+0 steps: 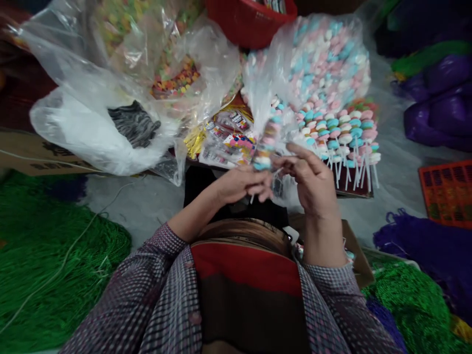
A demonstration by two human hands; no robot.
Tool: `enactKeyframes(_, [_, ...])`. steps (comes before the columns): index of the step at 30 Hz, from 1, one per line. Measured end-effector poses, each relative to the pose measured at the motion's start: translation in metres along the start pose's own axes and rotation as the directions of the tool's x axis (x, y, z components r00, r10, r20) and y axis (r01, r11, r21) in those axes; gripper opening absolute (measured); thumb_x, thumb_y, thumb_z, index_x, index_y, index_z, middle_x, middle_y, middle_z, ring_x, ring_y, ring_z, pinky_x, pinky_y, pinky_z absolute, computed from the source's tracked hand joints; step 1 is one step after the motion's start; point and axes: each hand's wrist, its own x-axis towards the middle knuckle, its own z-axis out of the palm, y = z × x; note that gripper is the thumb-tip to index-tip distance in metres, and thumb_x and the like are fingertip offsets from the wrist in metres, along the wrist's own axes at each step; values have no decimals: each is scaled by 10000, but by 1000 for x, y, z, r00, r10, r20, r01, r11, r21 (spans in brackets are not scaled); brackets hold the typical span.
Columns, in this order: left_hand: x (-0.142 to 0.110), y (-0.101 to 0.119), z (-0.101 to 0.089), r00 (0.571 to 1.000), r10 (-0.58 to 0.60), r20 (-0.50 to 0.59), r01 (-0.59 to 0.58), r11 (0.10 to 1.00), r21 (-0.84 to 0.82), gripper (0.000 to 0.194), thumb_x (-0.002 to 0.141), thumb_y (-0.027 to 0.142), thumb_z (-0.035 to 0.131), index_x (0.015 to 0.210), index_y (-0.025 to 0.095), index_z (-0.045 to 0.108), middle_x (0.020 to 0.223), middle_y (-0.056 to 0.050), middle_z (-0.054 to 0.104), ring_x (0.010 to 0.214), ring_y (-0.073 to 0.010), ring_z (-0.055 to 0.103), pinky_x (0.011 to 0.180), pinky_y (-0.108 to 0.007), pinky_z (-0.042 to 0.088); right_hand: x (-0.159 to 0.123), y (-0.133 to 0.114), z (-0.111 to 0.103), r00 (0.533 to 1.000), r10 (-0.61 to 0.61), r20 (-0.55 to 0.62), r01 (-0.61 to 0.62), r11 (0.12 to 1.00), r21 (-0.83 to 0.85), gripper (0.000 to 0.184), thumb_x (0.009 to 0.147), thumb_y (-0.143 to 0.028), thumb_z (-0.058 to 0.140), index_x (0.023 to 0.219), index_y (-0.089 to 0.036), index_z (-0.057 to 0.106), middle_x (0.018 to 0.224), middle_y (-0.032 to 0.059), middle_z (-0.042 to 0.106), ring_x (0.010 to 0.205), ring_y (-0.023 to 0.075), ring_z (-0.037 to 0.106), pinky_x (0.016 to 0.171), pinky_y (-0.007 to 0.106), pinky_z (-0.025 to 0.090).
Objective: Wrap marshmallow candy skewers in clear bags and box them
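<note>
My left hand [247,183] is closed around the stick of a candy skewer [266,142], whose stacked pink, white, blue and brown pieces point up and away from me. Motion blurs the skewer, and clear film seems to surround it. Beside it my right hand [309,174] has its thumb and fingers pinched together near the skewer's lower end; what they grip is too blurred to make out. Just beyond my hands lie printed clear packets [236,142] and gold twist ties [195,142]. To the right, several finished-looking candy skewers [344,130] lie in a pile, white sticks toward me.
Behind stand a plastic bag of pink, blue and white candies [328,59], a bag of ring-shaped candies [177,73] and a red basin [250,22]. A white plastic bag [84,132] lies left. Green cords [55,260] and an orange crate [446,191] flank me; a cardboard box [359,255] sits right.
</note>
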Motion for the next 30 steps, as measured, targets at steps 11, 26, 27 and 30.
enactKeyframes(11, [7,-18,-3,934,156,-322,34,857,514,204,923,353,686,853,219,550,601,61,481,562,-134,522,723,-317,503,8,8,45,978,-20,-208,48,990,131,389,892,-629,661,1055,-280,609,845,16,735,839,191,758,814,356,626])
enactKeyframes(26, [-10,-8,-40,785,457,-419,-3,679,734,300,939,337,675,734,217,492,605,54,442,550,-111,420,596,-268,342,56,10,54,998,40,-52,-29,981,191,393,662,-517,926,855,-257,705,770,-47,691,624,110,606,567,256,556])
enactKeyframes(27, [-11,-9,-46,751,481,-453,6,681,732,310,944,341,673,725,216,493,594,54,448,540,-109,418,583,-267,323,64,11,58,998,57,30,-62,983,171,410,675,-547,911,886,-255,715,791,-35,703,641,118,616,571,264,558])
enactKeyframes(30, [-16,-11,-64,705,432,-562,-110,850,515,375,980,482,626,741,216,512,536,68,449,458,-93,408,524,-255,325,100,17,64,967,63,248,-90,991,99,488,760,-657,807,1031,-256,744,953,21,761,768,161,682,645,309,586])
